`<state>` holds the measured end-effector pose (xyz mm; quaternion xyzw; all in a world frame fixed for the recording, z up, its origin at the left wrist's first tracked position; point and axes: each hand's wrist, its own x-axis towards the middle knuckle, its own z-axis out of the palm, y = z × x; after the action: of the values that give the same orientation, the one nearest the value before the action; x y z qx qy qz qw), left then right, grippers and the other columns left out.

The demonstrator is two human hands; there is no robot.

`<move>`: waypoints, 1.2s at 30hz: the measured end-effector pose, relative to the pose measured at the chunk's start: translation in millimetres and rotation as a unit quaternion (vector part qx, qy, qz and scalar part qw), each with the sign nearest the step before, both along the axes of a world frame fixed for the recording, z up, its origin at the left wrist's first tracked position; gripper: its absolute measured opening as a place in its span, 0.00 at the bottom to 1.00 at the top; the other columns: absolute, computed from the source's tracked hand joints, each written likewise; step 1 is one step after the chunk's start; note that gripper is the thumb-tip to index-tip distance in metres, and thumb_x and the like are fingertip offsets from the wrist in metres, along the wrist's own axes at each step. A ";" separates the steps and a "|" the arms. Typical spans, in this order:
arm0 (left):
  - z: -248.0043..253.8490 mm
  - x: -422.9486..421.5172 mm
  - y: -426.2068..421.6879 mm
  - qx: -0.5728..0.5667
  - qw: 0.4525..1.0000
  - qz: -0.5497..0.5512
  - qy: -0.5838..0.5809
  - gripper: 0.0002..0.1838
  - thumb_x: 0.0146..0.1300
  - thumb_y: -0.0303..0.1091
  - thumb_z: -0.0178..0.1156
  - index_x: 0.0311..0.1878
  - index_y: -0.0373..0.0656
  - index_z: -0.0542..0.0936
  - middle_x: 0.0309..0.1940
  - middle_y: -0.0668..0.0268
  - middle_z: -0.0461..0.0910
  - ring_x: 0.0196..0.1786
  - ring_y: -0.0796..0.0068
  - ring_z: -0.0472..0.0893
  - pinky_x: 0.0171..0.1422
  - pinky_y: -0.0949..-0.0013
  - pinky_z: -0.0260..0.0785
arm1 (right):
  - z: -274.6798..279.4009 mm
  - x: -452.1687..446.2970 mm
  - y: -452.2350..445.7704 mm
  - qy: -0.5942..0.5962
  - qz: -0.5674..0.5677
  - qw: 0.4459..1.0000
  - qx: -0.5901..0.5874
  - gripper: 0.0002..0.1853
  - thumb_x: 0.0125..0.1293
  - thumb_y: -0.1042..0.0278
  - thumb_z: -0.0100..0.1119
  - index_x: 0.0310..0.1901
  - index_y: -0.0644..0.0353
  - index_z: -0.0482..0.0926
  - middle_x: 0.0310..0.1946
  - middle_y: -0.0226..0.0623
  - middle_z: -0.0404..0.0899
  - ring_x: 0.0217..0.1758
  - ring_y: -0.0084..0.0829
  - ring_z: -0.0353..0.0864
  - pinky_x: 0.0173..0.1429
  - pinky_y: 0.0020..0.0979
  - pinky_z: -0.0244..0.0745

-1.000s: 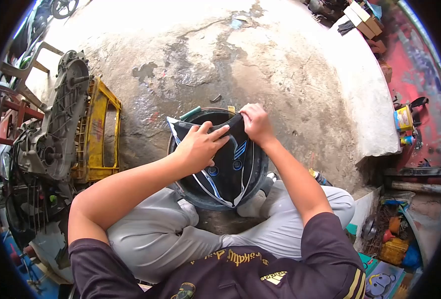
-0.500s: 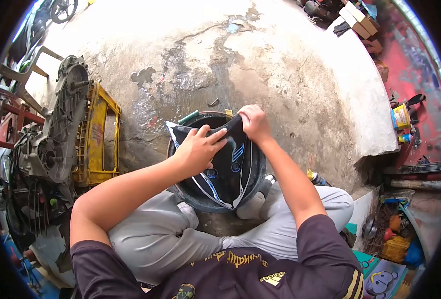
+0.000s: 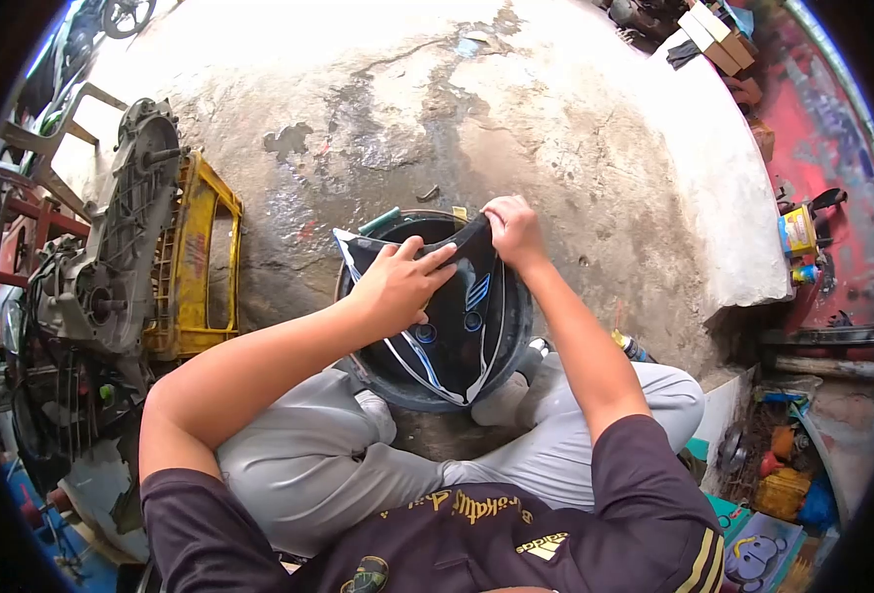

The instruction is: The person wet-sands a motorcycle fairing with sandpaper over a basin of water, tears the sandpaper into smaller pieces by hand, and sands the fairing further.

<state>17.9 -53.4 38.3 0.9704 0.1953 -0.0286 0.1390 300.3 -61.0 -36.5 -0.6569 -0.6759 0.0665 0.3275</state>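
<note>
Panel [image 3: 457,341] of glossy black with white and blue trim, narrowing to a point at its near end, lies over the mouth of a dark round tub [image 3: 518,326] on the floor [image 3: 575,198], between the person's bent legs. The panel covers much of the tub, so what the tub contains is hard to make out.

The left hand [image 3: 399,287] rests on the panel near its far edge, fingers spread and laid across the surface rather than closed round it; the palm's underside is out of sight, and the hand hides part of the panel's left half. The right hand [image 3: 514,232] has its fingers curled, pinching the far right corner, and that corner disappears beneath them.

A greenish tube [image 3: 379,220] sits at the tub's far left rim; whether it is fixed there cannot be told. To the left, a metal casing [image 3: 125,237] partly blocks a yellow crate [image 3: 197,316]. On the right, beyond a white ledge [image 3: 694,227], stands a yellow can [image 3: 797,232] with unreadable lettering. A bottle [image 3: 632,346] is half concealed behind the right knee, and a wheel [image 3: 128,15] at far left is cut off by the frame.
</note>
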 end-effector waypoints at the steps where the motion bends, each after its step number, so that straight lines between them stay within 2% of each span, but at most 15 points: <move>1: 0.6 -2.1 0.0 -0.010 1.000 -0.004 -0.017 0.51 0.50 0.44 0.83 0.80 0.50 0.72 0.84 0.61 0.63 0.78 0.48 0.67 0.77 0.46 0.67 | 4.8 -10.2 -7.1 0.008 0.024 1.000 0.004 0.04 0.68 0.73 0.65 0.40 0.62 0.88 0.42 0.44 0.89 0.51 0.49 0.86 0.60 0.46 0.81; 3: 1.1 -8.3 -2.2 -0.031 0.997 0.028 -0.062 0.52 0.49 0.43 0.83 0.79 0.49 0.73 0.81 0.57 0.65 0.77 0.47 0.68 0.78 0.47 0.67 | 10.1 -23.1 -16.4 0.014 0.091 0.995 0.048 0.03 0.67 0.75 0.66 0.40 0.61 0.88 0.43 0.44 0.89 0.51 0.50 0.85 0.59 0.46 0.80; 4: 2.2 -9.3 -2.7 -0.051 0.991 0.059 -0.108 0.52 0.49 0.43 0.84 0.79 0.47 0.73 0.78 0.53 0.67 0.77 0.47 0.69 0.79 0.49 0.67 | 9.3 -20.0 -15.1 0.011 0.094 0.994 0.046 0.03 0.67 0.75 0.66 0.40 0.61 0.88 0.43 0.44 0.89 0.51 0.50 0.85 0.59 0.46 0.80; 5: 2.9 -10.8 -1.1 -0.081 0.991 0.061 -0.090 0.52 0.48 0.42 0.84 0.78 0.43 0.72 0.73 0.50 0.70 0.76 0.48 0.71 0.80 0.51 0.67 | 7.9 -15.5 -14.5 0.008 0.073 0.997 0.037 0.03 0.67 0.75 0.66 0.40 0.62 0.88 0.42 0.44 0.89 0.52 0.51 0.85 0.60 0.47 0.80; 7: 1.1 -10.5 0.0 -0.086 0.991 0.056 -0.090 0.52 0.49 0.42 0.84 0.78 0.42 0.72 0.72 0.50 0.70 0.77 0.48 0.71 0.80 0.51 0.67 | 7.5 -11.4 -11.2 0.029 0.008 0.999 0.021 0.03 0.68 0.75 0.66 0.40 0.62 0.88 0.42 0.46 0.89 0.52 0.50 0.85 0.61 0.47 0.80; 14: -9.1 -25.1 9.6 -0.082 0.987 0.032 -0.138 0.47 0.48 0.41 0.84 0.74 0.40 0.76 0.70 0.54 0.74 0.77 0.52 0.72 0.80 0.53 0.69 | 23.7 -59.5 -32.2 0.067 0.093 0.992 0.053 0.05 0.66 0.78 0.67 0.42 0.63 0.88 0.42 0.46 0.89 0.52 0.49 0.86 0.60 0.44 0.82; 17: -18.3 -36.1 18.2 -0.072 0.974 -0.021 -0.213 0.39 0.47 0.39 0.83 0.66 0.40 0.83 0.64 0.57 0.80 0.72 0.53 0.77 0.75 0.55 0.76 | 3.1 -42.5 -22.9 0.050 -0.011 0.997 0.053 0.04 0.65 0.80 0.67 0.41 0.64 0.87 0.42 0.45 0.88 0.51 0.49 0.84 0.60 0.44 0.81; 18: -19.4 -37.5 17.9 -0.071 0.974 -0.020 -0.212 0.39 0.47 0.39 0.83 0.66 0.40 0.83 0.64 0.57 0.80 0.72 0.53 0.77 0.75 0.55 0.76 | 6.4 -49.8 -25.4 0.051 -0.011 0.997 0.054 0.04 0.65 0.80 0.67 0.41 0.64 0.87 0.42 0.45 0.88 0.51 0.49 0.84 0.60 0.44 0.81; 21: -22.5 -38.6 15.1 -0.055 0.973 -0.020 -0.223 0.38 0.49 0.39 0.82 0.66 0.40 0.83 0.65 0.57 0.79 0.73 0.53 0.77 0.76 0.56 0.75 | 37.6 -82.0 -46.4 0.069 0.126 0.989 0.046 0.05 0.65 0.81 0.66 0.42 0.63 0.86 0.45 0.44 0.87 0.52 0.50 0.84 0.60 0.44 0.81; 24: -20.0 -37.5 13.0 -0.061 0.975 -0.017 -0.213 0.38 0.50 0.39 0.82 0.66 0.41 0.83 0.67 0.56 0.77 0.73 0.53 0.76 0.77 0.56 0.74 | 28.7 -54.3 -37.8 0.034 0.088 0.995 0.037 0.06 0.65 0.81 0.66 0.42 0.63 0.86 0.44 0.45 0.87 0.53 0.49 0.84 0.60 0.43 0.81; 25: -19.9 -36.8 12.7 -0.071 0.977 -0.012 -0.199 0.38 0.51 0.38 0.81 0.67 0.41 0.82 0.68 0.56 0.76 0.74 0.53 0.75 0.78 0.56 0.73 | 23.7 -46.2 -31.9 0.028 0.021 0.999 0.034 0.06 0.65 0.81 0.66 0.42 0.63 0.86 0.45 0.45 0.87 0.53 0.49 0.85 0.60 0.43 0.82; 29: -22.2 -35.6 12.9 -0.072 0.980 -0.007 -0.187 0.40 0.51 0.38 0.81 0.69 0.40 0.80 0.74 0.56 0.73 0.76 0.53 0.73 0.79 0.55 0.71 | 36.7 -66.1 -45.9 0.050 0.120 0.991 0.033 0.06 0.65 0.81 0.66 0.42 0.64 0.87 0.43 0.45 0.88 0.53 0.50 0.85 0.60 0.44 0.82; 32: -15.0 -32.8 11.9 -0.074 0.982 -0.009 -0.175 0.43 0.50 0.37 0.81 0.72 0.39 0.79 0.77 0.56 0.72 0.76 0.53 0.73 0.80 0.54 0.70 | 23.3 -46.7 -33.3 0.026 0.118 0.991 0.050 0.06 0.65 0.80 0.66 0.42 0.63 0.87 0.43 0.46 0.88 0.53 0.50 0.85 0.60 0.44 0.82; 34: -20.5 -30.6 12.1 -0.064 0.983 -0.014 -0.173 0.44 0.50 0.37 0.81 0.72 0.39 0.78 0.78 0.56 0.72 0.76 0.53 0.73 0.80 0.55 0.70 | 5.2 -15.3 -15.5 -0.036 0.028 0.998 0.046 0.05 0.67 0.77 0.64 0.41 0.64 0.87 0.44 0.47 0.89 0.52 0.51 0.85 0.59 0.46 0.81; 36: -19.4 -30.1 14.1 -0.050 0.984 -0.014 -0.171 0.45 0.50 0.37 0.81 0.73 0.39 0.78 0.78 0.56 0.72 0.76 0.53 0.73 0.81 0.55 0.69 | 5.0 -9.8 -7.1 -0.031 0.015 0.999 0.030 0.05 0.68 0.76 0.64 0.41 0.65 0.88 0.43 0.47 0.89 0.51 0.51 0.85 0.59 0.47 0.81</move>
<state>-12.2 -39.3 18.8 0.9555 0.1529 0.1264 0.2182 290.5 -68.1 -31.5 -0.6387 -0.6970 0.0305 0.3246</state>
